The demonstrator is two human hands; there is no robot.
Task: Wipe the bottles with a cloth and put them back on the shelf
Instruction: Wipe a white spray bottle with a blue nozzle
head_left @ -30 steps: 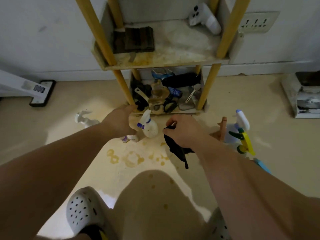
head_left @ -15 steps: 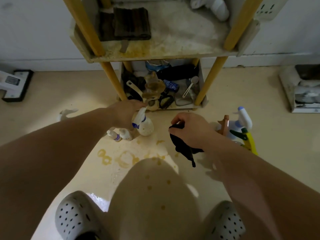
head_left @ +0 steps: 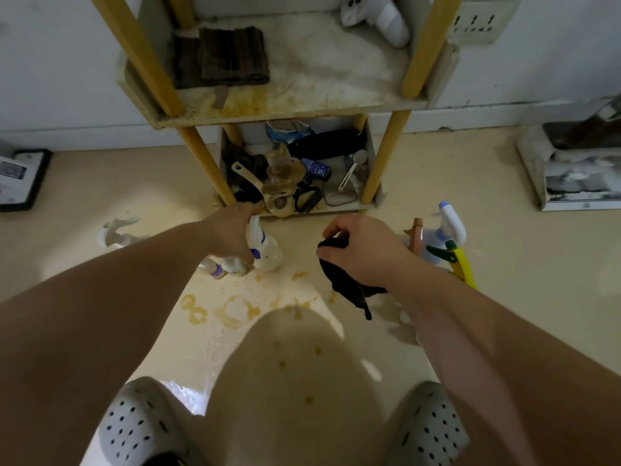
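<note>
grip: left hand [head_left: 232,230] clamped round spray bottle [head_left: 267,250] | right hand [head_left: 363,250] pinches black cloth [head_left: 346,287] | wiping looks pending | more bottles [head_left: 443,237] right of it, off shelf [head_left: 302,109]

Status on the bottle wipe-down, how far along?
Early. Done: nothing I can confirm. In hand: left hand grips the white spray bottle; right hand holds the black cloth, not yet touching it. Left: two small bottles, the spray bottles at right and the far-left bottle all sit on the floor, off the shelf.

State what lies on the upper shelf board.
A folded dark cloth at the left and a white device at back right. The shelf board beneath the cloth is covered.
</note>
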